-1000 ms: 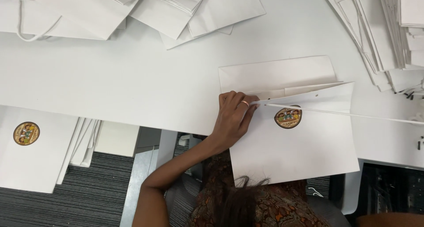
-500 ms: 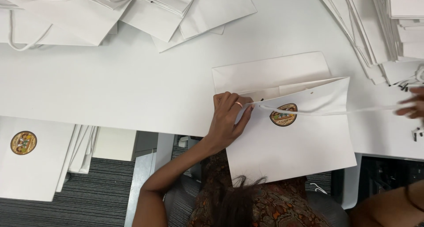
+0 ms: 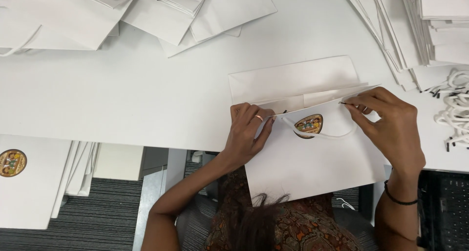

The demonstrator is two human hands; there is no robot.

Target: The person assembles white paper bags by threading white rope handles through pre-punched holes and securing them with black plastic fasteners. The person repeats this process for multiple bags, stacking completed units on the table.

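A flat white paper bag [image 3: 317,158] with a round orange sticker [image 3: 309,124] lies at the table's front edge, hanging partly over it. My left hand [image 3: 247,134] presses on the bag's top left corner, a ring on one finger. My right hand [image 3: 388,126] pinches the black-tipped end of a white cord [image 3: 322,134] at the bag's top right edge. The cord loops across the bag face just below the sticker.
Stacks of flat white bags lie along the far edge [image 3: 161,11] and at the right [image 3: 420,31]. A heap of white cords [image 3: 454,109] sits at the right. More stickered bags [image 3: 29,177] rest at lower left. White table [image 3: 122,94].
My right hand has come in from the right and now holds the cord's end at the bag's top edge. The cord, stretched taut before, now hangs in a slack loop.
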